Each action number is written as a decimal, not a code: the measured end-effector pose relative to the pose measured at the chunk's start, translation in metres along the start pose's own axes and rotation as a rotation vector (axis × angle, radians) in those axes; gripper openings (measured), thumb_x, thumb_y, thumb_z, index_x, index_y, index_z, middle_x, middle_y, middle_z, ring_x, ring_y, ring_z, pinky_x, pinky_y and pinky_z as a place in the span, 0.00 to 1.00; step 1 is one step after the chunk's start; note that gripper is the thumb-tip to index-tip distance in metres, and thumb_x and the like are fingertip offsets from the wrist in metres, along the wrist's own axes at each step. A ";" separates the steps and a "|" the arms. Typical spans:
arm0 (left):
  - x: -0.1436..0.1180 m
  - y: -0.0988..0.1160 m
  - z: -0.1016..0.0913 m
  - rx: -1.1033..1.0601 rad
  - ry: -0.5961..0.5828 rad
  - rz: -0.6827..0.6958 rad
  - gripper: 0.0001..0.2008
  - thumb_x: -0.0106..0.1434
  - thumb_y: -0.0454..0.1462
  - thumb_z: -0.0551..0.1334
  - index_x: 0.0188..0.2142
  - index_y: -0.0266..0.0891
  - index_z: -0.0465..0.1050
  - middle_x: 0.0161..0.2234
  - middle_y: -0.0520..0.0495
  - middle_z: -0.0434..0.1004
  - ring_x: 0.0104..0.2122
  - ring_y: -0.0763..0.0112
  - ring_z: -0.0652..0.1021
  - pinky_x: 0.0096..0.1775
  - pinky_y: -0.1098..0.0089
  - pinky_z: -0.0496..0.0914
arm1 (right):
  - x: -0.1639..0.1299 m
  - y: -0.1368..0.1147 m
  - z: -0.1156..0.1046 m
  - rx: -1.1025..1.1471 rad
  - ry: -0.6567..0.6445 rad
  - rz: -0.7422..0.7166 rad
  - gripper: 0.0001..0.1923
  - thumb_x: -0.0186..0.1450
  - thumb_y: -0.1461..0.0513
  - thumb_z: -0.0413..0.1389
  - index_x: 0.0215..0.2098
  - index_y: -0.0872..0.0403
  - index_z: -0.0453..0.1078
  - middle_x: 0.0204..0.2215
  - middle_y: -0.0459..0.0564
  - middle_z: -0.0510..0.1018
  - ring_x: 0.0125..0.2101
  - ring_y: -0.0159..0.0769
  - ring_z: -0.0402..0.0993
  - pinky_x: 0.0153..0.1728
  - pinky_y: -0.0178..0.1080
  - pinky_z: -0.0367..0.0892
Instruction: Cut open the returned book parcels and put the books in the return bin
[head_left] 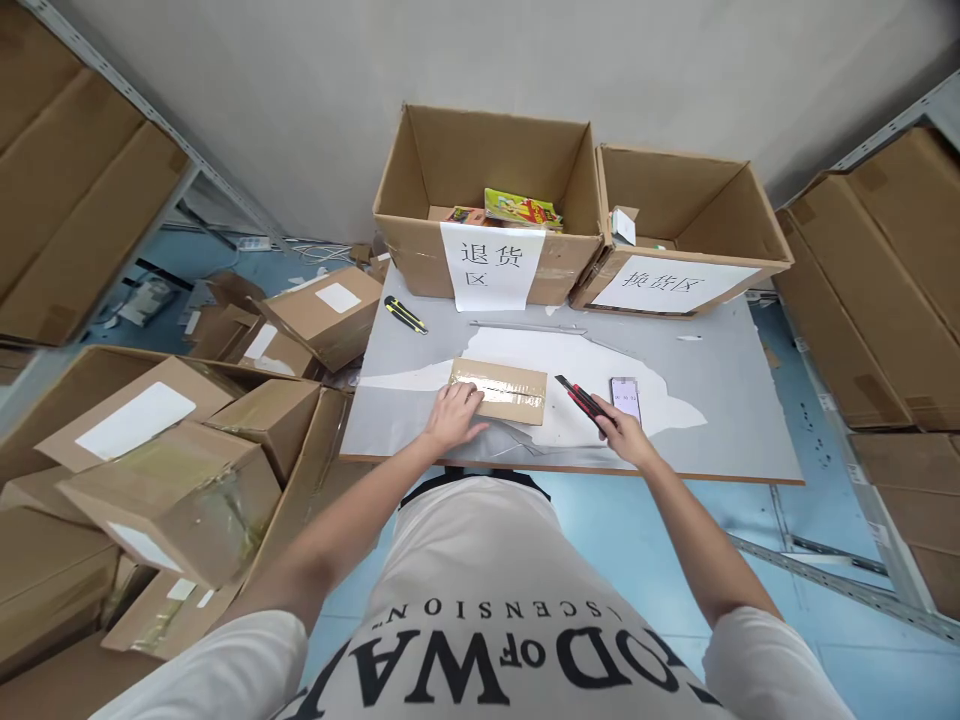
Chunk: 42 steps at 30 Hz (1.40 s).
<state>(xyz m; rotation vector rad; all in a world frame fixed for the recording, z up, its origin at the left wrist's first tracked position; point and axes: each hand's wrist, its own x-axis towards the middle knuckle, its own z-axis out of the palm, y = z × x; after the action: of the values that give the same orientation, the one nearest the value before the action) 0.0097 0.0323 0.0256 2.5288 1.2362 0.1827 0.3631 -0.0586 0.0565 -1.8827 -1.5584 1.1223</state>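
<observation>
A small taped cardboard box (510, 392) lies on the table in front of me, with a dark slit line along the clear tape on its top. My left hand (454, 412) holds its left end, fingers over the top and thumb by the near side. In my right hand (624, 432) is a red and black box cutter (579, 397), its tip pointing at the box's right end but apart from it. Just beyond that hand a phone (625, 398) with a lit screen lies on the table. A yellow and black box cutter (406, 315) rests at the far left of the tabletop.
Two large open cartons stand along the back: the left carton (420, 245) holds colourful packets, the right carton (697, 262) a few small items. Left of the table (742, 400), a big box (319, 440) is heaped with parcels (172, 490). Stacked cartons (862, 290) stand at right.
</observation>
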 end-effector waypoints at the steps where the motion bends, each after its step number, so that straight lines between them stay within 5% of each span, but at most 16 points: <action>1: 0.007 -0.002 -0.003 0.004 0.008 0.001 0.36 0.53 0.53 0.62 0.58 0.42 0.59 0.58 0.37 0.59 0.59 0.47 0.59 0.59 0.50 0.49 | -0.002 0.005 0.014 0.124 0.041 0.054 0.34 0.64 0.48 0.46 0.63 0.58 0.53 0.20 0.45 0.72 0.17 0.31 0.64 0.21 0.36 0.65; 6: 0.038 -0.017 -0.010 0.057 -0.012 0.006 0.60 0.38 0.61 0.66 0.63 0.34 0.47 0.65 0.31 0.44 0.63 0.39 0.47 0.60 0.45 0.41 | -0.007 0.011 0.073 0.594 0.184 0.177 0.43 0.58 0.44 0.53 0.65 0.54 0.48 0.34 0.53 0.77 0.17 0.27 0.63 0.13 0.32 0.58; 11: 0.041 -0.025 -0.005 0.034 -0.077 0.013 0.61 0.37 0.61 0.66 0.63 0.34 0.46 0.64 0.31 0.47 0.63 0.41 0.48 0.60 0.47 0.44 | -0.010 0.005 0.095 0.707 0.207 0.203 0.44 0.56 0.44 0.55 0.65 0.51 0.49 0.42 0.55 0.75 0.18 0.25 0.63 0.13 0.31 0.57; 34: 0.043 -0.037 0.008 -0.078 0.028 0.082 0.65 0.32 0.64 0.66 0.62 0.27 0.50 0.61 0.27 0.53 0.62 0.39 0.51 0.61 0.49 0.48 | -0.007 0.002 0.097 0.704 0.191 0.196 0.41 0.58 0.46 0.55 0.65 0.50 0.50 0.42 0.55 0.75 0.19 0.25 0.63 0.13 0.30 0.57; 42: 0.045 -0.040 0.013 -0.130 0.117 0.125 0.59 0.34 0.61 0.68 0.60 0.29 0.54 0.57 0.28 0.57 0.60 0.39 0.55 0.60 0.48 0.50 | -0.006 0.006 0.074 0.646 0.097 0.211 0.40 0.56 0.47 0.58 0.63 0.51 0.56 0.34 0.52 0.78 0.15 0.24 0.60 0.10 0.29 0.53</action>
<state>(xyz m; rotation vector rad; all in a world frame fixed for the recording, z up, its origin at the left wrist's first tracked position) 0.0113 0.0873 -0.0012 2.5131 1.0691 0.4313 0.3068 -0.0776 0.0112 -1.6328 -0.8093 1.3898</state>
